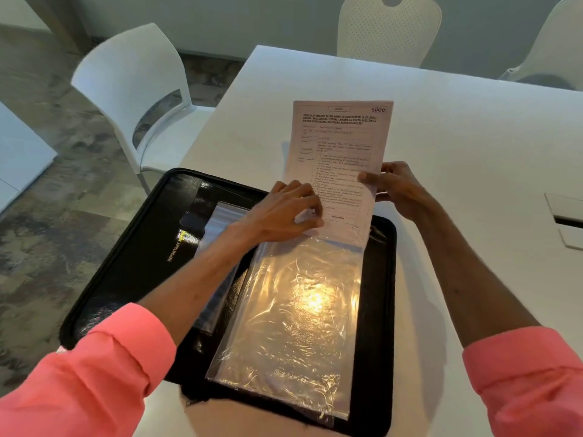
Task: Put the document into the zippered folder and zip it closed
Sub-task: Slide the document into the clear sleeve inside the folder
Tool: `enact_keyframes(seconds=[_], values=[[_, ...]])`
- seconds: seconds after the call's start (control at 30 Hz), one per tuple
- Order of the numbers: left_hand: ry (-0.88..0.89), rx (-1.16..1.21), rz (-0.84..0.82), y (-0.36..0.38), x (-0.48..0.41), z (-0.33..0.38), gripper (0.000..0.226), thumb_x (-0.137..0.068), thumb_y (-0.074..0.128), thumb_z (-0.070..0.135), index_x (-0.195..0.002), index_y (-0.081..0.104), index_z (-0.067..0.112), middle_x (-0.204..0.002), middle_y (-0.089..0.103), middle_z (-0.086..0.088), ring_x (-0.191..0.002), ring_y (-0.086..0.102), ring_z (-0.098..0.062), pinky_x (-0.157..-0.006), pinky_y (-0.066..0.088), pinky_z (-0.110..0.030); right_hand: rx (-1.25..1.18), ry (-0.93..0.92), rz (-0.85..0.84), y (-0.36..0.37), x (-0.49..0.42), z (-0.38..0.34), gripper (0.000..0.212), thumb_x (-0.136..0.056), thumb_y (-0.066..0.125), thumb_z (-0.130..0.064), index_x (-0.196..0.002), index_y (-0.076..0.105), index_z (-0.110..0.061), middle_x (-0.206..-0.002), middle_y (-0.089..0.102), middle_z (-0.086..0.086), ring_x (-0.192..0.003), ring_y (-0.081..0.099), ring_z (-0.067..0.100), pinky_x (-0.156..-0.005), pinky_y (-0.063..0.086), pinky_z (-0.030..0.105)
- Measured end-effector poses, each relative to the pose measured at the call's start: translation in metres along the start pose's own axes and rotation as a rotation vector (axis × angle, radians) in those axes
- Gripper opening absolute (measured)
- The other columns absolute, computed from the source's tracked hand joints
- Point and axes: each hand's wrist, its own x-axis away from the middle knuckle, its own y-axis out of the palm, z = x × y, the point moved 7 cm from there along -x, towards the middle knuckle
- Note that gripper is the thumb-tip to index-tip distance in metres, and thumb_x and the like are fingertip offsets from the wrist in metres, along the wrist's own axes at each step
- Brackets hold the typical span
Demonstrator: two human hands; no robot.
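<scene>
**Head view: document halfway to the sleeve, mouth of the pocket is the tricky part**

Head camera looks down on a black zippered folder (pixel 132 247) lying wide open at the corner of a white table (pixel 457 127). Over its right half lies a clear plastic sleeve (pixel 303 310), glaring under the light. The printed document (pixel 339 146) stands nearly upright above the sleeve's far edge, its bottom edge just at or inside the opening; exactly how far in, I cannot tell.

The left hand (pixel 290 209) is curled over the sheet's lower left, fingertips pressing at the sleeve's mouth. The right hand (pixel 394 187) pinches the paper's right edge, thumb in front, fingers behind.

Risks from here, as I judge it: the thin film could cling shut and buckle the paper's leading corner. Uneven feed would skew the sheet and jam it. Any paper left sticking out could catch the zipper teeth later.
</scene>
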Motion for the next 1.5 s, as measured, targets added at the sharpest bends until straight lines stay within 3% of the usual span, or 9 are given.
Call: enact_keyframes(seconds=[0.13, 0.4, 0.6, 0.73, 0.87, 1.1, 1.23, 1.4, 1.5], values=[[0.057, -0.037, 0.066, 0.01, -0.016, 0.019, 0.018, -0.104, 0.058, 0.044, -0.108, 0.064, 0.027, -0.118, 0.063, 0.004, -0.11, 0.055, -0.018, -0.101, 0.044, -0.041, -0.014, 0.031, 0.02, 0.001, -0.002, -0.003, 0.021, -0.098, 0.077, -0.012, -0.119, 0.073, -0.009, -0.118, 0.081, 0.008, -0.108, 0.08, 0.028, -0.082, 0.068, 0.038], [-0.017, 0.011, 0.117, 0.013, -0.023, 0.031, 0.018, -0.1, 0.05, 0.037, -0.104, 0.06, 0.023, -0.113, 0.069, 0.003, -0.1, 0.057, -0.018, -0.093, 0.043, -0.037, -0.036, 0.072, 0.04, -0.001, -0.006, 0.001, 0.025, -0.098, 0.076, -0.007, -0.122, 0.072, -0.003, -0.12, 0.08, 0.011, -0.108, 0.08, 0.029, -0.086, 0.068, 0.042], [0.059, 0.086, 0.069, 0.029, -0.04, 0.069, 0.035, -0.102, 0.051, 0.062, -0.106, 0.063, 0.03, -0.111, 0.069, 0.008, -0.101, 0.055, -0.012, -0.096, 0.038, -0.034, -0.034, 0.067, 0.046, 0.003, -0.011, 0.001, 0.026, -0.097, 0.077, -0.009, -0.122, 0.074, -0.002, -0.119, 0.081, 0.011, -0.106, 0.081, 0.028, -0.09, 0.068, 0.044], [0.005, 0.097, 0.137, 0.032, -0.057, 0.081, 0.022, -0.102, 0.059, 0.045, -0.102, 0.066, 0.024, -0.106, 0.071, 0.004, -0.1, 0.059, -0.017, -0.097, 0.046, -0.041, -0.028, 0.059, 0.045, 0.002, -0.011, -0.006, 0.03, -0.097, 0.078, -0.009, -0.126, 0.074, -0.002, -0.12, 0.081, 0.012, -0.106, 0.08, 0.028, -0.086, 0.068, 0.041], [-0.097, 0.152, 0.229, 0.029, -0.061, 0.08, 0.017, -0.1, 0.064, 0.04, -0.102, 0.067, 0.023, -0.105, 0.072, 0.005, -0.099, 0.056, -0.014, -0.096, 0.044, -0.039, -0.065, 0.063, 0.03, 0.003, -0.006, -0.011, 0.018, -0.096, 0.078, -0.007, -0.114, 0.076, -0.01, -0.113, 0.082, 0.008, -0.1, 0.082, 0.023, -0.078, 0.067, 0.034], [-0.127, 0.179, 0.285, 0.025, -0.062, 0.079, 0.015, -0.097, 0.071, 0.037, -0.101, 0.067, 0.023, -0.111, 0.072, 0.004, -0.103, 0.059, -0.017, -0.094, 0.043, -0.037, -0.058, 0.145, -0.053, 0.006, 0.003, 0.011, 0.03, -0.096, 0.076, -0.003, -0.125, 0.071, -0.001, -0.121, 0.079, 0.017, -0.11, 0.08, 0.034, -0.09, 0.068, 0.044], [-0.107, 0.168, 0.243, 0.028, -0.064, 0.081, 0.019, -0.099, 0.067, 0.041, -0.105, 0.068, 0.022, -0.107, 0.07, 0.004, -0.102, 0.06, -0.018, -0.096, 0.045, -0.038, 0.053, 0.213, -0.177, 0.011, 0.011, 0.027, 0.032, -0.1, 0.063, 0.003, -0.132, 0.065, 0.003, -0.125, 0.074, 0.024, -0.114, 0.077, 0.038, -0.093, 0.067, 0.043], [-0.119, 0.144, 0.065, 0.027, -0.044, 0.048, 0.029, -0.101, 0.063, 0.055, -0.104, 0.066, 0.026, -0.108, 0.073, 0.008, -0.103, 0.058, -0.015, -0.098, 0.041, -0.041, 0.012, 0.233, -0.241, 0.016, 0.015, 0.03, 0.034, -0.096, 0.076, -0.002, -0.128, 0.068, -0.004, -0.118, 0.08, 0.011, -0.109, 0.08, 0.028, -0.087, 0.067, 0.035], [-0.154, 0.083, -0.014, 0.016, -0.023, 0.012, 0.025, -0.102, 0.062, 0.053, -0.1, 0.064, 0.028, -0.102, 0.07, 0.01, -0.102, 0.058, -0.014, -0.1, 0.041, -0.042, -0.01, 0.2, -0.193, 0.012, 0.006, 0.028, 0.04, -0.094, 0.08, -0.005, -0.132, 0.069, -0.005, -0.12, 0.082, 0.009, -0.112, 0.08, 0.027, -0.092, 0.065, 0.038]])
